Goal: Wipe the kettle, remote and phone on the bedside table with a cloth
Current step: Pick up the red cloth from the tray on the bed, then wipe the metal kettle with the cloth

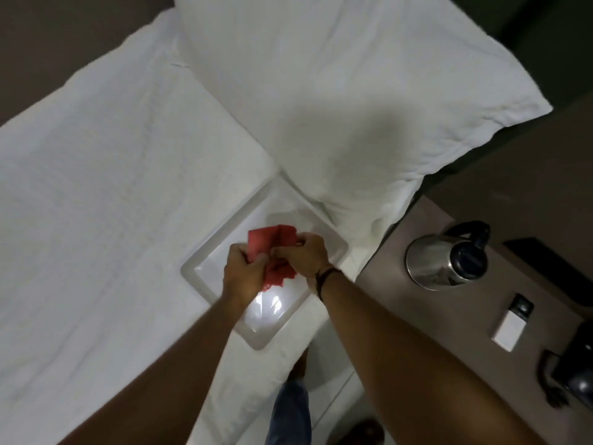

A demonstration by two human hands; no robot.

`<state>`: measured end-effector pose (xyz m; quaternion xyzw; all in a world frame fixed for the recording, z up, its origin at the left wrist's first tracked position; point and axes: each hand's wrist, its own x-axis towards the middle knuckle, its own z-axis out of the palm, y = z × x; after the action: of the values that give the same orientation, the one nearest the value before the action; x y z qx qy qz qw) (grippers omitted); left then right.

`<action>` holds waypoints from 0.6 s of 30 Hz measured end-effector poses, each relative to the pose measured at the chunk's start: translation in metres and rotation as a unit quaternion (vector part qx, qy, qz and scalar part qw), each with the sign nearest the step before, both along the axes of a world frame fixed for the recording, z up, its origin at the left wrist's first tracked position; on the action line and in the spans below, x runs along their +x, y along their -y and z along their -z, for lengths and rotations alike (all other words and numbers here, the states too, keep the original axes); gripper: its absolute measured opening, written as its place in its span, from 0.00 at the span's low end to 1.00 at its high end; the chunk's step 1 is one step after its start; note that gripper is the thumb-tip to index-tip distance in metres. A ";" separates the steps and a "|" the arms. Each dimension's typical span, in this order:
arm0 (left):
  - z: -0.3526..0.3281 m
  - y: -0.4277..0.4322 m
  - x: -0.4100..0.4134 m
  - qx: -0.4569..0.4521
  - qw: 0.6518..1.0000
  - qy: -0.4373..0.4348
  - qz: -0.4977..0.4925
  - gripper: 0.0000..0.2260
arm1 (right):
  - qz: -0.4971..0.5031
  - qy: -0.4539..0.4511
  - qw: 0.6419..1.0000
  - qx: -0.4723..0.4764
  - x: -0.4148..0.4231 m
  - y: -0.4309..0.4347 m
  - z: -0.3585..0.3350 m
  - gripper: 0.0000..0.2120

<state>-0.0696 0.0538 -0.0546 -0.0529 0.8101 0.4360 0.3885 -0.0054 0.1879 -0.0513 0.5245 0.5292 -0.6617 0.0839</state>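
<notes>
Above the white tray (205,261), left hand (245,271) and right hand (305,253), fingers clamped on red cloth (276,248).

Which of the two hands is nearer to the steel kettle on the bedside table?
The right hand. It holds the red cloth over the white tray, left of the steel kettle; the left hand grips the cloth farther away.

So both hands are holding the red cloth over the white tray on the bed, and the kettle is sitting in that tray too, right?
Not quite. The head view shows both hands, left and right, holding the red cloth over the white tray on the bed, but the kettle stands on the bedside table, not in the tray.
</notes>
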 end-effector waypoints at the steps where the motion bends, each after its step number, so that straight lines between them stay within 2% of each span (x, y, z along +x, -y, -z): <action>1: -0.012 -0.003 -0.001 0.039 0.999 0.013 0.000 0.12 | 0.042 -0.041 0.997 -0.042 0.009 -0.005 -0.007 0.25; 4: -0.057 -0.019 0.010 0.071 0.993 0.061 0.076 0.08 | 0.135 -0.150 0.967 -0.157 0.056 -0.021 -0.029 0.28; 7: -0.099 -0.050 0.042 0.112 0.970 0.143 0.162 0.10 | 0.119 -0.252 0.928 -0.246 0.123 -0.038 -0.048 0.27; 9: -0.113 -0.083 0.075 0.130 0.950 0.197 0.205 0.11 | 0.132 -0.284 0.912 -0.264 0.172 -0.046 -0.054 0.25; 12: -0.108 -0.135 0.133 0.121 0.929 0.218 0.275 0.10 | 0.262 -0.273 0.890 -0.254 0.244 -0.060 -0.056 0.27; 13: -0.102 -0.152 0.153 0.111 0.926 0.200 0.301 0.08 | 0.305 -0.270 0.883 -0.234 0.267 -0.067 -0.053 0.27; 15: -0.078 -0.185 0.191 0.085 0.918 0.107 0.372 0.09 | 0.395 -0.245 0.870 -0.163 0.309 -0.083 -0.043 0.29; 16: -0.064 -0.200 0.207 0.071 0.903 0.031 0.422 0.13 | 0.436 -0.225 0.862 -0.130 0.329 -0.093 -0.035 0.30; 18: -0.035 -0.234 0.232 0.062 0.844 -0.146 0.512 0.23 | 0.486 -0.180 0.851 -0.084 0.364 -0.115 -0.014 0.30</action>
<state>0.1620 0.2875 -0.0194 0.4581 0.7404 0.2272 0.4364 0.3585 0.3026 -0.0370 0.5775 0.1554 -0.7428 -0.3010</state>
